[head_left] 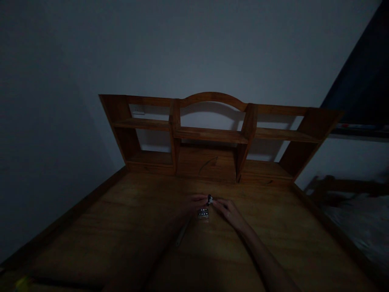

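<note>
The scene is very dim. Both my hands meet at the middle of a wooden desk (121, 227). My left hand (194, 201) and my right hand (226, 209) pinch a small dark object (209, 199) between their fingertips. Just below it a small shiny metallic piece (203, 213) lies on the desk. A thin pale stick, perhaps a pen (181, 234), lies on the desk under my left forearm.
A wooden hutch with shelves (209, 136) stands at the back of the desk against a pale wall. A thin cord (208, 163) hangs in its middle bay. To the right, beyond the desk edge, is a bed with a wooden frame (346, 188).
</note>
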`<action>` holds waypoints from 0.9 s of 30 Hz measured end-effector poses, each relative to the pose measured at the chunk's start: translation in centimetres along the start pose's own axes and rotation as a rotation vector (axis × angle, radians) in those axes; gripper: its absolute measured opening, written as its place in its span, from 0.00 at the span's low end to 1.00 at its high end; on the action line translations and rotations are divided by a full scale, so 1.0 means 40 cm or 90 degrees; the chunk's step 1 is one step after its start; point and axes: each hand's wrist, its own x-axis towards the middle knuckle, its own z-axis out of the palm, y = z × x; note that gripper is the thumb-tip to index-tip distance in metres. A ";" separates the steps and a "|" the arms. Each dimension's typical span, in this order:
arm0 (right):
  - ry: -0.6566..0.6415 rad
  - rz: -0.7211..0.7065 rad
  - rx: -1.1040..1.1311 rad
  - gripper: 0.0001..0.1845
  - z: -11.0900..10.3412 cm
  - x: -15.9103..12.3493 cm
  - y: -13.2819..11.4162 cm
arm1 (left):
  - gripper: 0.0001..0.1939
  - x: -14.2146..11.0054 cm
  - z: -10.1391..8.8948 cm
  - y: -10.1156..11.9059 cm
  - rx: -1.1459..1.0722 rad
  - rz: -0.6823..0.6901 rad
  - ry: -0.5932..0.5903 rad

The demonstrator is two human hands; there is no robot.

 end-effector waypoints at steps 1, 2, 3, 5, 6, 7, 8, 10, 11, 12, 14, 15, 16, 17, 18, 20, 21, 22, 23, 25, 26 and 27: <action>-0.009 -0.001 0.021 0.26 0.001 0.000 0.002 | 0.25 -0.002 0.000 0.002 -0.022 -0.009 -0.001; -0.019 0.002 0.040 0.26 0.001 0.000 0.004 | 0.23 -0.004 0.000 0.002 -0.037 -0.014 -0.002; -0.030 0.008 0.059 0.25 0.002 0.000 0.004 | 0.22 -0.005 -0.001 0.002 -0.040 -0.017 -0.004; -0.054 0.020 0.105 0.24 0.003 0.000 0.002 | 0.21 -0.005 -0.006 -0.003 -0.054 -0.024 -0.018; -0.065 0.024 0.132 0.24 0.004 0.000 0.001 | 0.20 -0.004 -0.011 -0.007 -0.063 -0.027 -0.027; -0.075 0.029 0.160 0.24 0.005 0.001 0.000 | 0.20 -0.002 -0.016 -0.012 -0.073 -0.029 -0.037; -0.084 0.033 0.187 0.24 0.006 0.002 -0.001 | 0.20 0.001 -0.022 -0.017 -0.083 -0.030 -0.048; -0.097 0.043 0.228 0.24 0.009 0.004 -0.002 | 0.20 0.005 -0.032 -0.027 -0.101 -0.031 -0.070; -0.101 0.047 0.239 0.24 0.009 0.004 -0.001 | 0.19 0.006 -0.036 -0.030 -0.110 -0.030 -0.078; -0.102 0.050 0.244 0.24 0.010 0.004 -0.001 | 0.19 0.007 -0.038 -0.031 -0.118 -0.031 -0.084; -0.098 0.049 0.239 0.24 0.009 0.004 -0.001 | 0.19 0.005 -0.038 -0.030 -0.132 -0.034 -0.079; -0.094 0.046 0.231 0.24 0.009 0.004 0.000 | 0.19 0.003 -0.037 -0.027 -0.135 -0.036 -0.073; -0.085 0.043 0.222 0.24 0.008 0.003 0.000 | 0.19 0.000 -0.035 -0.024 -0.134 -0.038 -0.066; -0.075 0.040 0.213 0.24 0.008 0.002 0.001 | 0.18 -0.002 -0.033 -0.020 -0.129 -0.040 -0.059; -0.065 0.039 0.203 0.23 0.008 0.002 0.002 | 0.18 -0.003 -0.031 -0.017 -0.123 -0.043 -0.050; -0.048 0.040 0.185 0.24 0.007 0.002 0.003 | 0.17 -0.005 -0.030 -0.012 -0.111 -0.045 -0.035; -0.042 0.040 0.177 0.24 0.006 0.002 0.003 | 0.17 -0.005 -0.030 -0.011 -0.108 -0.045 -0.028; -0.038 0.038 0.168 0.24 0.005 0.002 0.003 | 0.17 -0.005 -0.030 -0.011 -0.110 -0.044 -0.023; -0.035 0.035 0.159 0.23 0.004 0.002 0.002 | 0.17 -0.004 -0.030 -0.010 -0.113 -0.043 -0.021; -0.032 0.026 0.140 0.23 0.004 0.002 -0.003 | 0.18 -0.004 -0.029 -0.010 -0.124 -0.045 -0.026; -0.033 0.021 0.133 0.23 0.004 0.001 -0.007 | 0.18 -0.005 -0.028 -0.009 -0.132 -0.047 -0.032; -0.034 0.016 0.128 0.23 0.004 0.000 -0.011 | 0.18 -0.005 -0.026 -0.008 -0.140 -0.049 -0.040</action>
